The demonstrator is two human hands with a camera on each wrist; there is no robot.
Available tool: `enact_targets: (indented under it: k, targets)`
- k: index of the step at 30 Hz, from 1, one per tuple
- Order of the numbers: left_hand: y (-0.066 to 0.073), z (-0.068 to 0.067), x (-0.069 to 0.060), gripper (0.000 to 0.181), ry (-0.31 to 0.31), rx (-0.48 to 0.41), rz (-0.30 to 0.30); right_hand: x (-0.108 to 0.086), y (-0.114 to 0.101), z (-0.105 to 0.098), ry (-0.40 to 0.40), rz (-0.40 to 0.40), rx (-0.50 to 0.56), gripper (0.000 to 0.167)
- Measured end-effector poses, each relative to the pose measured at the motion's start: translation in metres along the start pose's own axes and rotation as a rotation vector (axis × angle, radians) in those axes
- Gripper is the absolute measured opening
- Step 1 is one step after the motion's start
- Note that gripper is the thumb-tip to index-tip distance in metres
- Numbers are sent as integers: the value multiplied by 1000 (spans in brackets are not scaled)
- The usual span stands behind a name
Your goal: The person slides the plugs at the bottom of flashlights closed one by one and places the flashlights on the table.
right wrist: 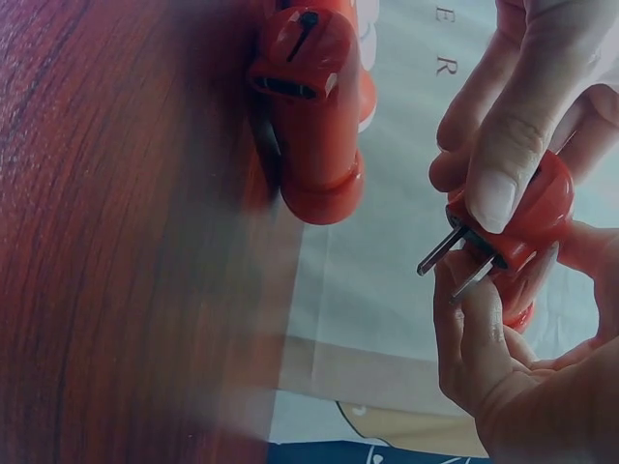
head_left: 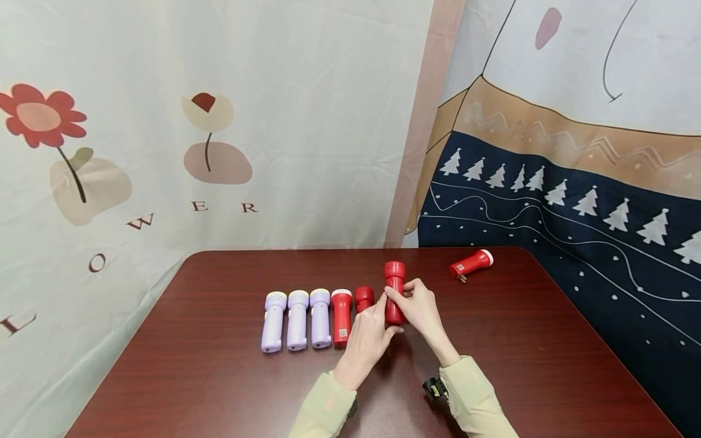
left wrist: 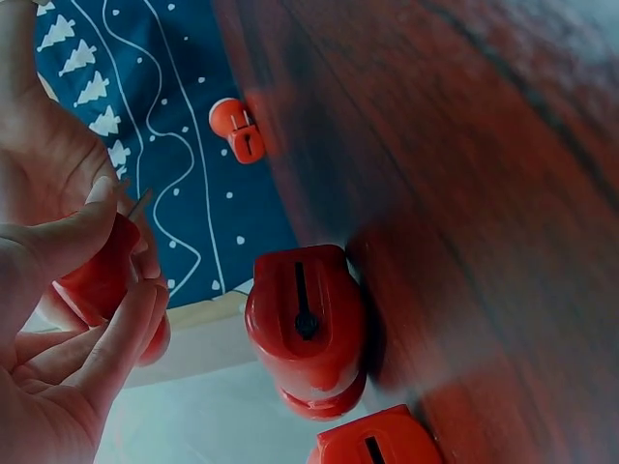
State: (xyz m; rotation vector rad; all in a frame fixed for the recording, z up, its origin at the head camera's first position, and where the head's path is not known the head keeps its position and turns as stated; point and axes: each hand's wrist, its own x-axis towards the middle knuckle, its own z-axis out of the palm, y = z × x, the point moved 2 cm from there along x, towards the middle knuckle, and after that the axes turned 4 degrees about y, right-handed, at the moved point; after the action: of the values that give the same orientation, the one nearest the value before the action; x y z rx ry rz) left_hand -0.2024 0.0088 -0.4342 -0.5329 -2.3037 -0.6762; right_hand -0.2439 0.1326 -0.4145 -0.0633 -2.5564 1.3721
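Both hands hold a red flashlight [head_left: 394,280] above the table, its wide head pointing away from me. My left hand [head_left: 368,333] grips its near end, the thumb laid along it in the right wrist view. Fingers of my right hand [head_left: 424,307] pinch its right side. Two metal plug prongs [right wrist: 440,251] stick out of its tail. Just left of my hands lies another red flashlight [head_left: 364,296], partly hidden by the left hand. Beside it are a red flashlight with a white rim [head_left: 342,319] and several lilac flashlights [head_left: 297,321] in a row.
A white-rimmed red flashlight [head_left: 471,263] lies apart at the table's back right, its prongs out. The brown table [head_left: 219,389] ends at a pale printed curtain [head_left: 306,121] behind and a dark blue cloth [head_left: 526,231] at the right.
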Motion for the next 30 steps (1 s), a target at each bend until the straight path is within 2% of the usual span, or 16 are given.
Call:
enact_targets:
  k: [5, 12, 20, 30]
  targets:
    - [0, 0, 0, 71, -18, 4, -13, 0, 2, 1, -1, 8, -10, 41]
    - [-1, 1, 0, 67, -32, 16, -6, 0, 2, 1, 1, 12, -3, 41]
    - [-3, 0, 1, 64, -41, -31, -33, 0, 1, 2, 2, 15, -8, 42]
    - [-3, -1, 0, 55, -61, -27, -23, -2, -1, 1, -1, 14, -4, 42]
